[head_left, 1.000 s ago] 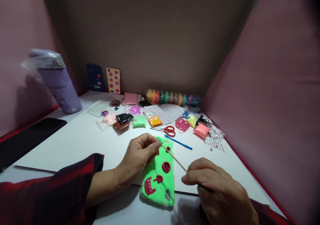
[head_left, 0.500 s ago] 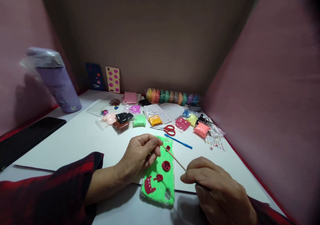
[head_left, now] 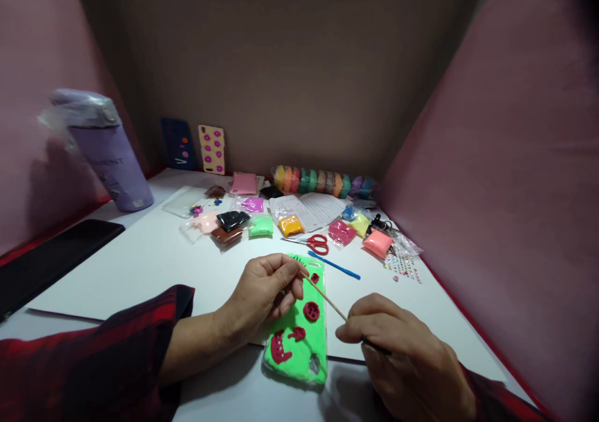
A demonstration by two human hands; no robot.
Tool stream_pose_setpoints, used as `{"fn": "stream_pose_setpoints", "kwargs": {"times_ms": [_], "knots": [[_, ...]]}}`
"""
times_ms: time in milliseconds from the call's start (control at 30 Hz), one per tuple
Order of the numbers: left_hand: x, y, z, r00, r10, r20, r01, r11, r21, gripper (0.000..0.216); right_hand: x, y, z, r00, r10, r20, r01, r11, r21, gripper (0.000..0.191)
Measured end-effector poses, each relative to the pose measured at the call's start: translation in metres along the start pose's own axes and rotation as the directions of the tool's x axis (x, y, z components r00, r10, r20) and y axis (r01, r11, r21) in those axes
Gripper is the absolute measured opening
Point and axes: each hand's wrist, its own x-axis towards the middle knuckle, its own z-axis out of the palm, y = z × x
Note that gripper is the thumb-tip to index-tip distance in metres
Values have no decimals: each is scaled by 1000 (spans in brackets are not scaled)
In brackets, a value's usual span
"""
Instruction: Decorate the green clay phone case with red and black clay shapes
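One thin wooden stick (head_left: 328,297) sits in the grip of the right hand (head_left: 407,341), fingers closed around it, its far end at the left fingertips. The left hand (head_left: 266,284) has thumb and forefinger pinched together over the far part of a green phone case (head_left: 306,346); I cannot tell what they hold. The case lies across the near edge of a white board (head_left: 187,266) on the counter (head_left: 219,387). Red-handled scissors (head_left: 309,242) lie beyond it.

Head cam, fwd & down.
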Motion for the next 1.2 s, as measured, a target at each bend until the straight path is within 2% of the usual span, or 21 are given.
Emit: {"fn": "stream_pose_setpoints", "kwargs": {"times_ms": [367,600,1200], "knots": [[0,1,1,1000,-19,2,19,1000,-13,34,1,1,1,999,-17,-43,19,999,35,20],[0,1,2,1000,-16,9,17,1000,-15,33,2,0,0,1000,-9,-4,9,1000,15,21],[-1,1,-1,999,-25,28,25,999,-32,30,-2,2,0,999,-24,-33,27,997,78,22]]}}
